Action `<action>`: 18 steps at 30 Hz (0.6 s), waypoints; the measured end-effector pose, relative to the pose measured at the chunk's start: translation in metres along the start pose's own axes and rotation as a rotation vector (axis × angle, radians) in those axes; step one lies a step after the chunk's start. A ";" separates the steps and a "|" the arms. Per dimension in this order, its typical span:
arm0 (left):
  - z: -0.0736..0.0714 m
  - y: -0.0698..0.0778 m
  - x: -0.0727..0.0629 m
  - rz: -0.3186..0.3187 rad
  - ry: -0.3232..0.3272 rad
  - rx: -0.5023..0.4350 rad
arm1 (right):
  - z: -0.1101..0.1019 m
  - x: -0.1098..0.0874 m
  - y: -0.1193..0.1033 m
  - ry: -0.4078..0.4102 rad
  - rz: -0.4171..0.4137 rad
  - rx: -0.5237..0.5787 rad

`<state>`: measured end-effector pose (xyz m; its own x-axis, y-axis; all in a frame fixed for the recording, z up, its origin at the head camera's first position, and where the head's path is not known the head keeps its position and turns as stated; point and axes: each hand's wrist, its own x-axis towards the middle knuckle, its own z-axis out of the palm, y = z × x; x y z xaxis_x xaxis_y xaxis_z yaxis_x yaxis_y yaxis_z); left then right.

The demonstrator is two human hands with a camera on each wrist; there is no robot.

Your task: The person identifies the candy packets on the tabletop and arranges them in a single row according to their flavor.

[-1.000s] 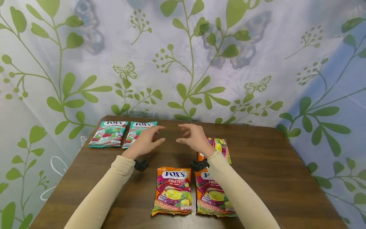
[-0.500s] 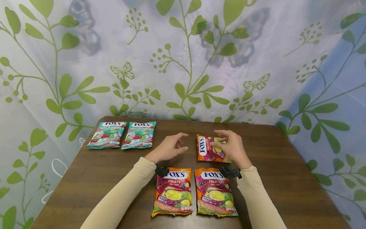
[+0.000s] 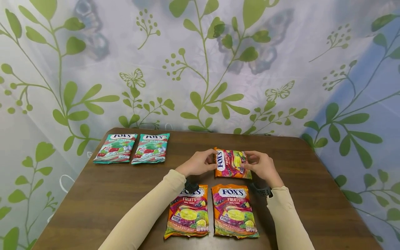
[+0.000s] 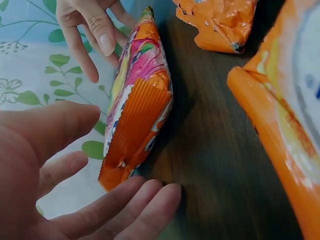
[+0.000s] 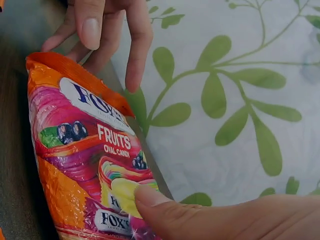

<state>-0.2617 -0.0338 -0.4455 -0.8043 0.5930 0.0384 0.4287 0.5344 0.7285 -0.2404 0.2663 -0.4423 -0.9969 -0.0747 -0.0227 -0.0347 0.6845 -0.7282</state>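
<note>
In the head view a Fox's Fruits candy bag lies sideways on the table, its logo end towards the left. My left hand is at that end, thumb and fingers spread about the orange crimped seal. A gap shows between the left thumb and the bag in the left wrist view. My right hand is at the other end, with its thumb over the printed front. Whether that thumb touches is unclear, and the other right fingers are hidden in the right wrist view.
Two more Fox's Fruits bags, one on the left and one on the right, lie upright-facing in front. Two green Mint Blossom bags lie side by side at the back left of the wooden table. A leaf-patterned curtain hangs behind.
Both hands have moved right from the table's middle to the sideways candy bag. The left hand has reached its logo end, and the right hand its opposite end. The bags keep their places.
</note>
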 end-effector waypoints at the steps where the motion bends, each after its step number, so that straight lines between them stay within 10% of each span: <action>1: 0.002 0.000 0.002 -0.007 0.000 -0.002 | 0.000 0.000 0.002 -0.002 0.006 0.007; 18: 0.020 -0.001 0.015 -0.009 0.003 0.042 | 0.005 0.006 0.012 -0.051 0.017 0.069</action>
<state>-0.2663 -0.0138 -0.4594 -0.8096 0.5860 0.0344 0.4385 0.5648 0.6991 -0.2465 0.2699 -0.4547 -0.9924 -0.1016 -0.0690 -0.0113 0.6347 -0.7727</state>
